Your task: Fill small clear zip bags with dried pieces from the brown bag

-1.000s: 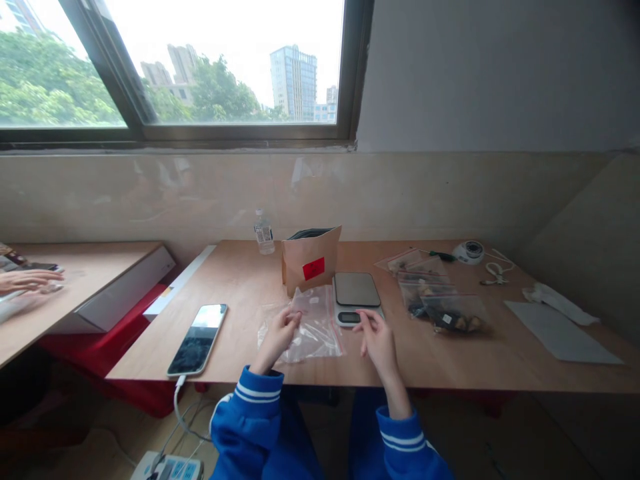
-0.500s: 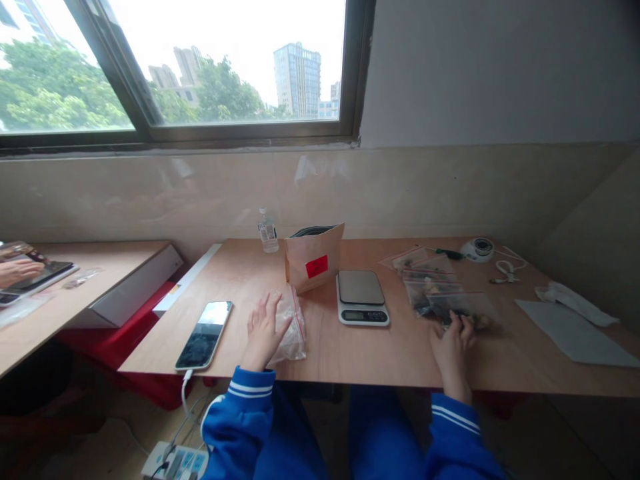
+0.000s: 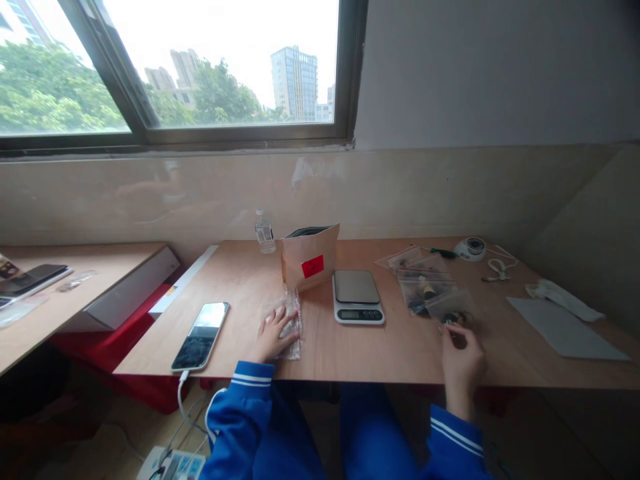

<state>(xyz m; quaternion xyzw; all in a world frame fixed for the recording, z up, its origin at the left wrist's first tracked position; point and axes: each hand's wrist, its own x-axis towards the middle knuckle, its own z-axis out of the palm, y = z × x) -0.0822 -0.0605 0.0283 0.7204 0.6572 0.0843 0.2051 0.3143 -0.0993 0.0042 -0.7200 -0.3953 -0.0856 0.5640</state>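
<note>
My left hand (image 3: 273, 331) lies flat on a folded, empty clear zip bag (image 3: 293, 319) with a red strip, on the wooden table (image 3: 350, 347). My right hand (image 3: 463, 360) is near the table's front edge, its fingers pinched on the near end of a clear bag with dark contents (image 3: 450, 310). That bag is the nearest one of a pile of similar filled bags (image 3: 420, 277). A small digital scale (image 3: 357, 297) stands between my hands with nothing on it. Behind it a brown paper pouch (image 3: 310, 263) with a red label stands open.
A phone (image 3: 200, 335) on a cable lies left of my left hand. A water bottle (image 3: 264, 232) stands at the back. A white round device (image 3: 470, 248), a white cord (image 3: 495, 268), a grey sheet (image 3: 565, 330) and crumpled white material (image 3: 555, 293) lie right. A white box (image 3: 115, 293) sits left.
My right hand left the scale, reached right to the filled bags and gripped the nearest one. My left hand folded the empty bag and pressed it flat. Another person's hand at far left is gone.
</note>
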